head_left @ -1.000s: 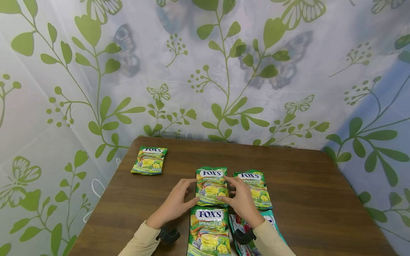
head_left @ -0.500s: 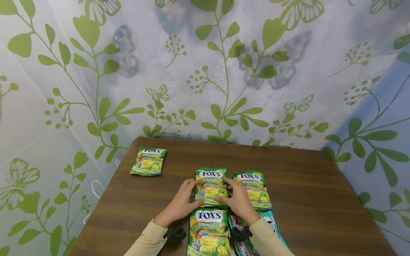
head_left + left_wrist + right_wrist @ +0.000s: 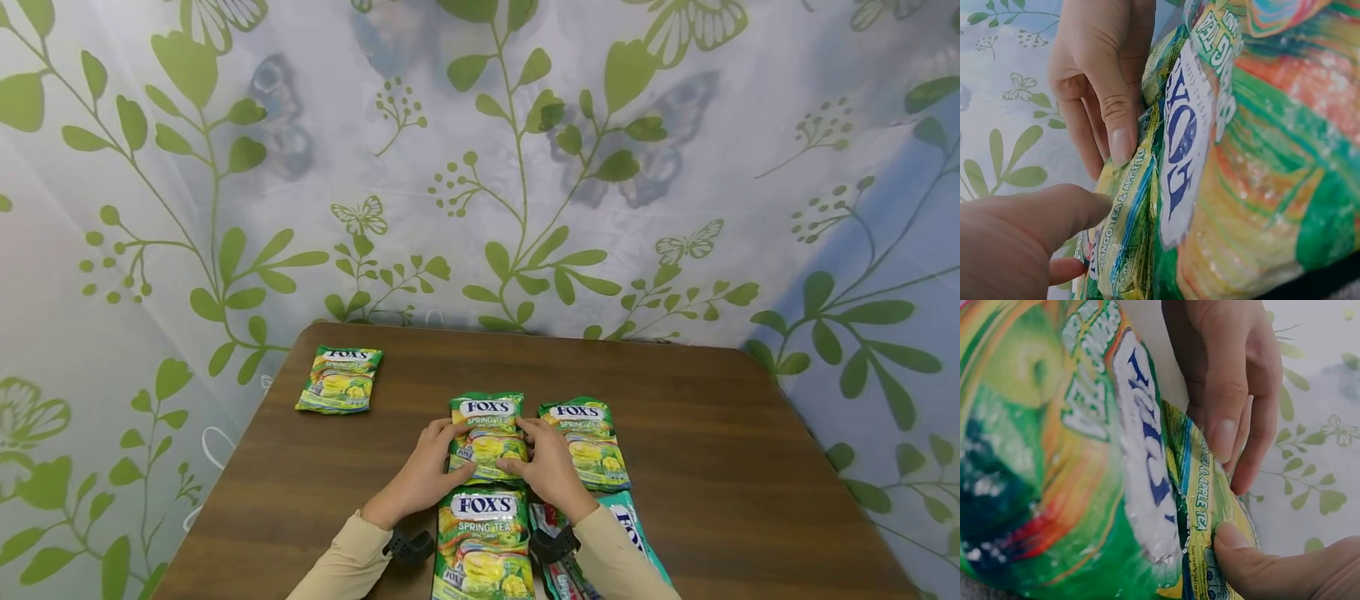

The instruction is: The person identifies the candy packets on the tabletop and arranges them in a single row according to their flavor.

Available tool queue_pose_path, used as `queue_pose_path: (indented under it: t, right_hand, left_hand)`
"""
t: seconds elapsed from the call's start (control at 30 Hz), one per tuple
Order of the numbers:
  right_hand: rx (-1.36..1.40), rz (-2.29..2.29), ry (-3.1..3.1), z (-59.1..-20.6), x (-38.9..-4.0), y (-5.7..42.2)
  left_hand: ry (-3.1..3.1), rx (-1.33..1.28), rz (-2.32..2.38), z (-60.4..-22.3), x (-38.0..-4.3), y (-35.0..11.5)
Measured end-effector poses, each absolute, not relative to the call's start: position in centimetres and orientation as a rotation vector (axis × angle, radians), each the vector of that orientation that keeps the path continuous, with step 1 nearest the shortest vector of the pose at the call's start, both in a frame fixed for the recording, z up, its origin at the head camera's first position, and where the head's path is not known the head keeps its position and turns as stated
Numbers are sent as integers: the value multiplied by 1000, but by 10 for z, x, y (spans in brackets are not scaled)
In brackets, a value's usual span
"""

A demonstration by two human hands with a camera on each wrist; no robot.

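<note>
In the head view, a green-and-yellow FOX'S Spring Tea candy bag (image 3: 486, 448) lies between my two hands. My left hand (image 3: 420, 473) holds its left edge, with the index finger near the top and the thumb near the lower corner. At the opposite edge, my right hand (image 3: 551, 467) grips the bag, its thumb (image 3: 1235, 537) on the printed front. A larger-looking Spring Tea bag (image 3: 483, 542) lies directly below, its top edge meeting the held bag. Another Spring Tea bag (image 3: 588, 446) lies just right of my right hand.
A teal-edged bag (image 3: 633, 525) lies at the lower right, partly hidden under my right forearm. One more Spring Tea bag (image 3: 341, 381) sits alone at the table's far left corner. Behind the brown table (image 3: 697, 433) hangs a leaf-patterned curtain (image 3: 420, 167).
My left hand has shifted right and closer against the middle bag, its thumb now over the lower edge. The right hand stays on its side. The head view has turned slightly.
</note>
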State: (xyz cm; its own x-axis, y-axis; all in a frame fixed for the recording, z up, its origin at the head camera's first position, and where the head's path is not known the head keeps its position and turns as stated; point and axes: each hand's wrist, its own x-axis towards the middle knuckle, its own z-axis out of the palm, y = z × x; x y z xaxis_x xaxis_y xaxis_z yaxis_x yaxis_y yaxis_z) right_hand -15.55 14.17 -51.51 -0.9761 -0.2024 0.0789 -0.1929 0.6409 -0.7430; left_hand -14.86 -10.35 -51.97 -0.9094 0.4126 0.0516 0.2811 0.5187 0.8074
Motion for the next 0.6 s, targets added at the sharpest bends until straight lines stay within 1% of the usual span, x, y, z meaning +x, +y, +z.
queue_pose_path:
  t: [0.4, 0.6]
  right_hand:
    - [-285, -1280, 2802, -514, -158, 140]
    - [-312, -1272, 2820, -512, -159, 139]
  left_hand:
    - [2645, 568, 1352, -518, -152, -97]
    - [2680, 545, 1350, -518, -153, -96]
